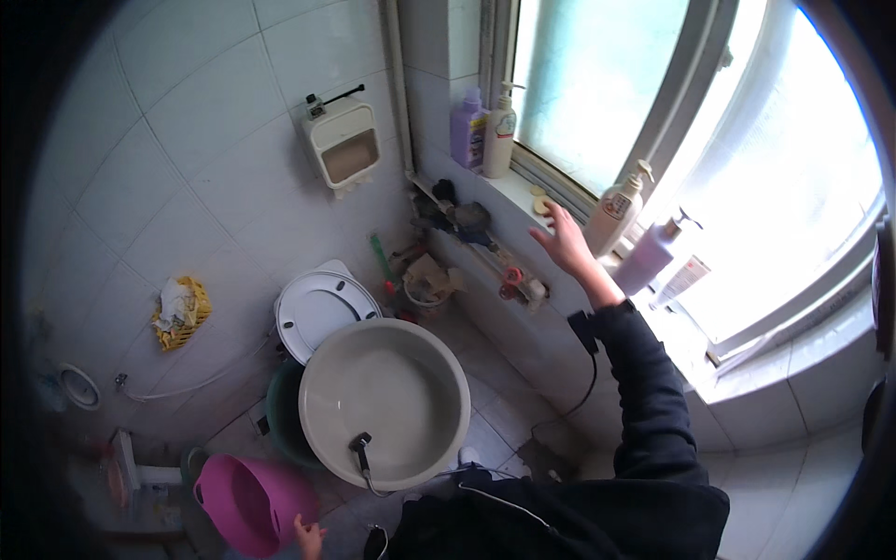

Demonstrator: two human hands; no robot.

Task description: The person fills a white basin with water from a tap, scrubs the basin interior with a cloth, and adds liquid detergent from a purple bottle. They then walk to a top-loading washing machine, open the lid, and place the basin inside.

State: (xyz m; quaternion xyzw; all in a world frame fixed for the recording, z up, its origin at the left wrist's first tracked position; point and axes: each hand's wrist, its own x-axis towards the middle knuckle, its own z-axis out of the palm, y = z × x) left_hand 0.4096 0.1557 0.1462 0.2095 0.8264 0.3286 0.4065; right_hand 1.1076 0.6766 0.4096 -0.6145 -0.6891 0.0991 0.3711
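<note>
With its fingers apart, my right hand reaches over the tiled window sill, beside a small pale yellow disc-like piece. Just right of the hand stands a cream pump bottle, then a lilac pump bottle and a white tube. Down at the lower edge, my left hand is partly cut off, nothing visible in it, next to a pink plastic tub. A large grey-beige basin lies before me, with a black handheld shower head inside it.
A purple bottle and a white pump bottle stand at the sill's far end. Behind the basin are a toilet lid, a green tub and a filled waste bin. A red valve juts from the wall.
</note>
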